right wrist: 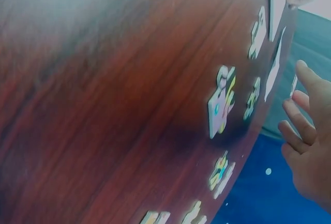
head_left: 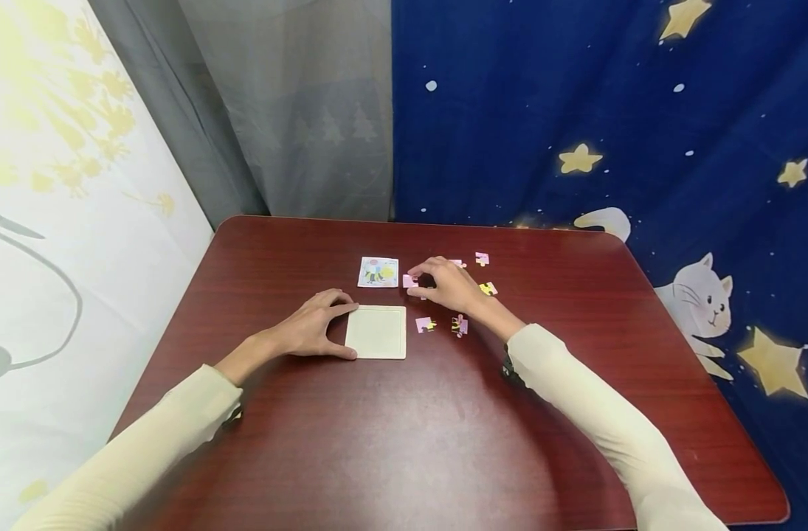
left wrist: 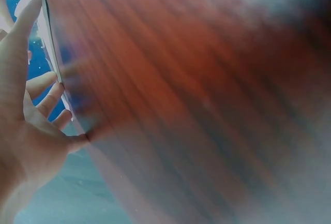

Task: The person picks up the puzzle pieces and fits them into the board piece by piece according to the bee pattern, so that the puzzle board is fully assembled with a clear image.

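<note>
Shallow square cream tray [head_left: 375,332] lies flat abt mid-table, raised rim all round, flat cream floor showing inside. L hand [head_left: 311,324] holds it at the L side, tray corners btwn thumb & index: thumb at near L corner, index tip at far L corner. R hand [head_left: 449,286] is closed in a pinch on a pink puzzle pc [head_left: 409,281], thumb & finger together on it; R wrist view has it up off the table [head_left: 390,428]. That pc is just R of a bee picture card [head_left: 378,272], which lies beyond the tray. Loose on the wood, outside tray: pink/yellow pc [head_left: 426,324] nr tray's R edge, bee-striped pc [head_left: 460,325] beside it, yellow/black pc [head_left: 488,288] & far pink pc [head_left: 482,259] farther R, plus others partly hidden by R hand. Behind: grey curtain [head_left: 304,110], blue starry curtain [head_left: 510,110].
</note>
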`<state>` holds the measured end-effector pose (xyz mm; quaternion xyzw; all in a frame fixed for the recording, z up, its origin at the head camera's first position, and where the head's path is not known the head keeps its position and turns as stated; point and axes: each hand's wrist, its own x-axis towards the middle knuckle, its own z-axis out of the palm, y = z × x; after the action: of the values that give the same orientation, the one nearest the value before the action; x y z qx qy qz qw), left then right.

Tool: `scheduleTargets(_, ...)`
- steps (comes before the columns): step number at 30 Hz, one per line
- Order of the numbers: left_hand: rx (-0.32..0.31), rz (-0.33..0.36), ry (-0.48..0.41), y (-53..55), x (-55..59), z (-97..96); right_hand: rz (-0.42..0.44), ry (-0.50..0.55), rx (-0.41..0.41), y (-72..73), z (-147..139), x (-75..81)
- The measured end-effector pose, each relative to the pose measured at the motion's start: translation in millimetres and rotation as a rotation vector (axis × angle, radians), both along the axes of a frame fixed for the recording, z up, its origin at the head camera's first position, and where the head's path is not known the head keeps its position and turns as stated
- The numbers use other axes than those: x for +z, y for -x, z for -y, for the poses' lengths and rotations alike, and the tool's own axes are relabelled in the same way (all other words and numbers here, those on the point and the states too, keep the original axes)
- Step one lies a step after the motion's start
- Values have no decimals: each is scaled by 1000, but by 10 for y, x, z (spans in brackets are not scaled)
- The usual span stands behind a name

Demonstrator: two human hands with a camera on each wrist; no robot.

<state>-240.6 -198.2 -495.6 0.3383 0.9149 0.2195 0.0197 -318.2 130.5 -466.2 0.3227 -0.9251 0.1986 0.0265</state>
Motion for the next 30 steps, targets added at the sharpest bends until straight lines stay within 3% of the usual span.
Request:
scheduleTargets(13, 8, -1, -16, -59, 30, -21, 25, 6, 27, -273, 283, -11)
scheduleTargets(25, 4, -12, -4, -14, 7, -29, 8, 25, 108, -413, 606, -153)
scheduleTargets(30, -2, -23, -10, -30, 13, -38, 9, -6, 106, -476, 702, -210)
